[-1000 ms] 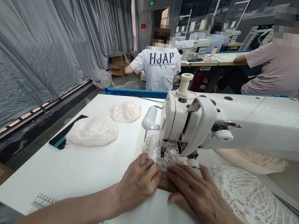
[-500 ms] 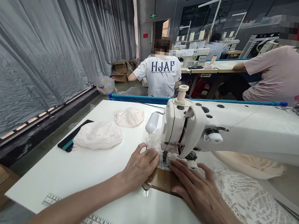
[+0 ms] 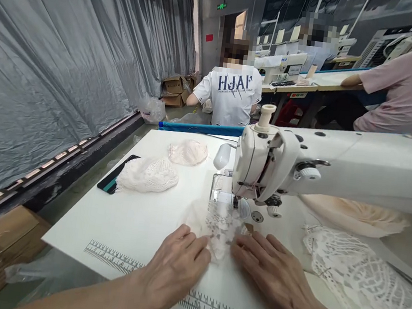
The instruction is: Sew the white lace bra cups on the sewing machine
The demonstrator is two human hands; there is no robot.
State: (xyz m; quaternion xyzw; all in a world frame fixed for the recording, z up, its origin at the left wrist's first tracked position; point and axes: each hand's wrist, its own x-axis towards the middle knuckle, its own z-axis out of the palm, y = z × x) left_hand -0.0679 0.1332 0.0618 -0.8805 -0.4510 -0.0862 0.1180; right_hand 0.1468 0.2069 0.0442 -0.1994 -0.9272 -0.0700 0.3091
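A thin white lace piece (image 3: 218,226) stretches over the white table just in front of the sewing machine's needle area, slightly blurred. My left hand (image 3: 179,266) has its fingers curled closed on the lace's near left edge. Across from it, my right hand (image 3: 271,265) grips the lace's right edge with its fingertips; its thumb is hidden below. A small brown piece (image 3: 248,228) shows just beyond the right fingertips. Above the lace stands the white sewing machine (image 3: 253,165), its presser foot (image 3: 236,202) close to the lace's far end.
Two lace-covered cups, one nearer (image 3: 149,173) and one farther (image 3: 188,152), lie at the left, the nearer over a dark card (image 3: 107,182). White lace (image 3: 358,263) and peach fabric (image 3: 356,215) lie right. A printed ruler (image 3: 114,257) runs along the front edge. Co-workers sit beyond.
Both hands have drawn the lace back from under the needle toward me, uncovering the metal plate. The brown strip beneath the hands is now mostly out of sight. The view has shifted slightly.
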